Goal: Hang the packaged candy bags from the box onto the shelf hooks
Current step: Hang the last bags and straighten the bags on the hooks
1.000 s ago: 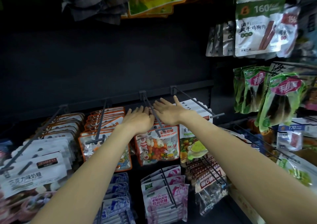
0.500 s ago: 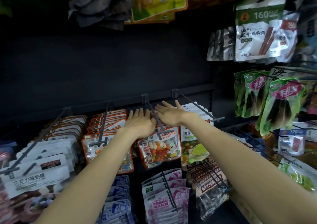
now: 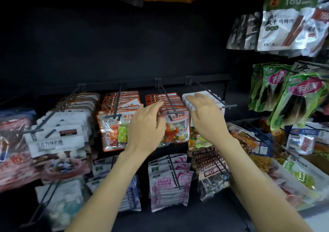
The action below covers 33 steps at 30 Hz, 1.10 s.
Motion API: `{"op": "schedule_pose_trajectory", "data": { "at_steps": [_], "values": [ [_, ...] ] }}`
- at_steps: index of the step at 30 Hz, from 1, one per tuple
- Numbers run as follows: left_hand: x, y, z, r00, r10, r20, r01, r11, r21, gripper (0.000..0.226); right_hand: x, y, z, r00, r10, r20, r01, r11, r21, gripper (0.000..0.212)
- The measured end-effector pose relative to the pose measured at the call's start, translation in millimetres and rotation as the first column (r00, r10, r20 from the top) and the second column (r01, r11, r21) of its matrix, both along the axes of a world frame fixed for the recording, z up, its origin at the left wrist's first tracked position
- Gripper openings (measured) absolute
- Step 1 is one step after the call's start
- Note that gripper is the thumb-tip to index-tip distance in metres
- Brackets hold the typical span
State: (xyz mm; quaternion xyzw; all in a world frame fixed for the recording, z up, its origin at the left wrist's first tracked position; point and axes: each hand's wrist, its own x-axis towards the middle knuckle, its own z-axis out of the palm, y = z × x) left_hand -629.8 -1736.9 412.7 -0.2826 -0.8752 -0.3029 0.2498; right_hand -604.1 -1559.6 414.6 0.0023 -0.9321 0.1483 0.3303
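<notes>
Head view is showing both bare hands reaching into a dark shelf bay with rows of thin black metal hooks. Left hand (image 3: 147, 125) is lying with relaxed, loosely bent fingers over the front of a row of orange-edged clear candy bags filled with coloured beans (image 3: 175, 125), its fingertips touching the tops of the bags and gripping nothing. Those bags are hanging on a black wire hook (image 3: 167, 102) that is running between the two hands. Right hand (image 3: 206, 118) is hovering with fingers spread and slightly bent, just right of that hook, over a row of white-topped bags (image 3: 201, 141) with yellow and green fruit print; whether it is touching them cannot be told. Hands are apart, close on either side of the hook. Left of the left hand a second row of orange-edged candy bags (image 3: 114, 134) is hanging. Below the hands pink and white pouches (image 3: 169, 183) are hanging. Far right of the right hand green snack bags (image 3: 292, 98) are hanging.
</notes>
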Motion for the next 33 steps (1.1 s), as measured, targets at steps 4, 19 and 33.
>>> {"op": "schedule_pose_trajectory", "data": {
  "at_steps": [4, 19, 33],
  "values": [
    [-9.2, -5.3, -16.2, 0.996, 0.077, -0.037, -0.084, 0.945, -0.317, 0.065, -1.2, 2.8, -23.5, 0.993, -0.015, 0.115, -0.005, 0.985, 0.17, 0.054],
    [-17.3, -4.8, -7.8, 0.987, 0.067, -0.148, -0.121, 0.909, -0.399, 0.062, -6.2, -3.1, -20.6, 0.996, -0.064, 0.064, 0.049, 0.977, 0.21, 0.055],
    [-37.2, 10.9, 8.4, 0.988, 0.102, -0.116, -0.153, 0.73, -0.666, 0.097, -33.5, -6.0, 9.7, 0.93, -0.078, 0.359, -0.034, 0.954, 0.297, 0.056]
  ]
}}
